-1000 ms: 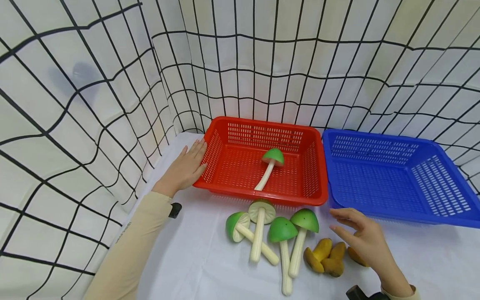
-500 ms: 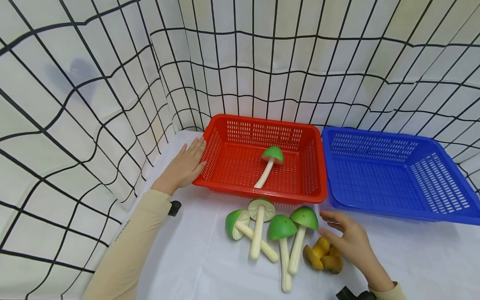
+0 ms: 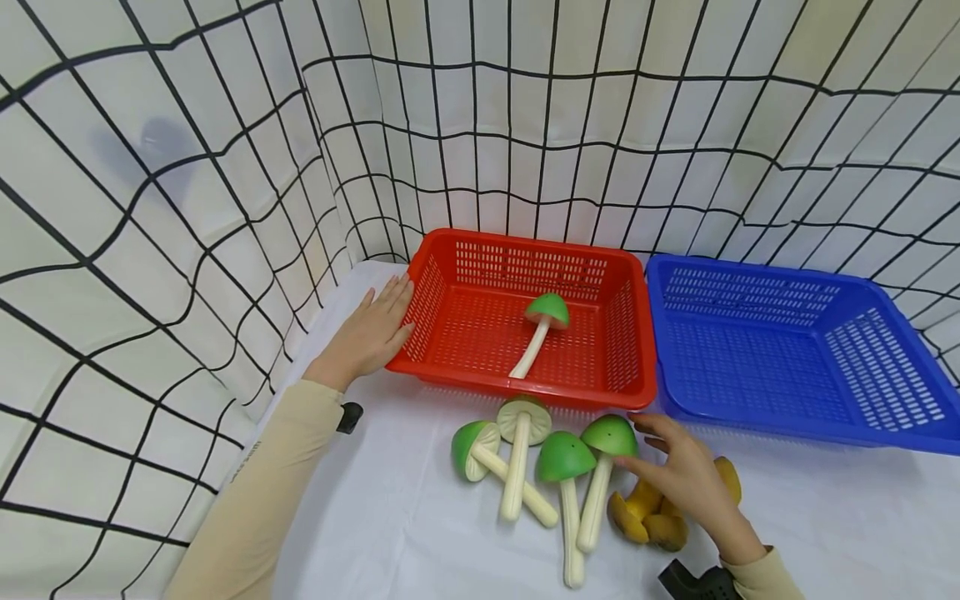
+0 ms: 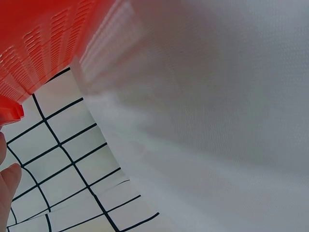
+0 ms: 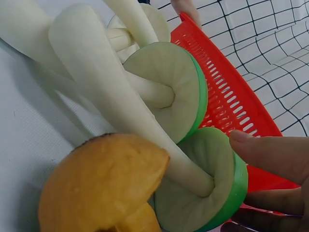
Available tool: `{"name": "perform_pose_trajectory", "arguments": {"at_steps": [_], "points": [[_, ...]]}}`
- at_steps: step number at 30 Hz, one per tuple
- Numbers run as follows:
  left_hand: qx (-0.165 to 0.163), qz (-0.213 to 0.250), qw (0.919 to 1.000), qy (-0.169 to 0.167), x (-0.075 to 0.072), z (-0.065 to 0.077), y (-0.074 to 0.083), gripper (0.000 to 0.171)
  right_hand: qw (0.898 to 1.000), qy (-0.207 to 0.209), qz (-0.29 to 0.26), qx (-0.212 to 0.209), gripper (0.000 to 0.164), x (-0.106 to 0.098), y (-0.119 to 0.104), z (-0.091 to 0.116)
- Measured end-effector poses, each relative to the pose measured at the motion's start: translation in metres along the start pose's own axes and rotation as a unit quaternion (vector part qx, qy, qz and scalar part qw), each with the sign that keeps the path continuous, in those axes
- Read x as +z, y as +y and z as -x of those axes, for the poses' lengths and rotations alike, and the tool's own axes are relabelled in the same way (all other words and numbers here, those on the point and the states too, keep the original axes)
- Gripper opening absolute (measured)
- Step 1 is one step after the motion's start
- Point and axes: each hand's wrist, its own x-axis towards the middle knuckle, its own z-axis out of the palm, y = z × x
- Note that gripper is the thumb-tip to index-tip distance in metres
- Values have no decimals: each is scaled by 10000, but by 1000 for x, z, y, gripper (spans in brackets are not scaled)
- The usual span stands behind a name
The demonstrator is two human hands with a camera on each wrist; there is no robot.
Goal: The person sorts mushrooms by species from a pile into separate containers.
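1 green mushroom (image 3: 551, 310) lies in the red basket (image 3: 480, 329), 4 others (image 3: 566, 457) remain outside; left hand (image 3: 367, 335) flat, right hand (image 3: 681, 473) grasping nothing yet.

In the head view's lower right, the right hand (image 3: 681, 473) has been moved left, right up to the top end of a green mushroom (image 3: 597, 492). A brown mushroom (image 3: 727, 480), hidden by the hand just before, is partly uncovered again.

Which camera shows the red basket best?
The head view: it shows nearly the whole red basket, inside too. Left wrist shows just part of its side; right wrist shows part, behind green-capped mushrooms and the right hand.
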Motion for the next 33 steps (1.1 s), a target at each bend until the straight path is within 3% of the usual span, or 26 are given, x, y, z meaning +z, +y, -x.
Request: {"name": "perform_pose_trajectory", "arguments": {"at_steps": [12, 22, 33], "points": [[-11, -28, 10000, -49, -1, 1, -1, 62, 9999, 30, -116, 41, 55, 8, -1, -7], [155, 153, 9995, 209, -1, 4, 1, 61, 10000, -22, -19, 75, 56, 9, 0, -7], [34, -4, 10000, -6, 0, 1, -1, 61, 9990, -45, -232, 389, 56, 8, -2, -5]]}}
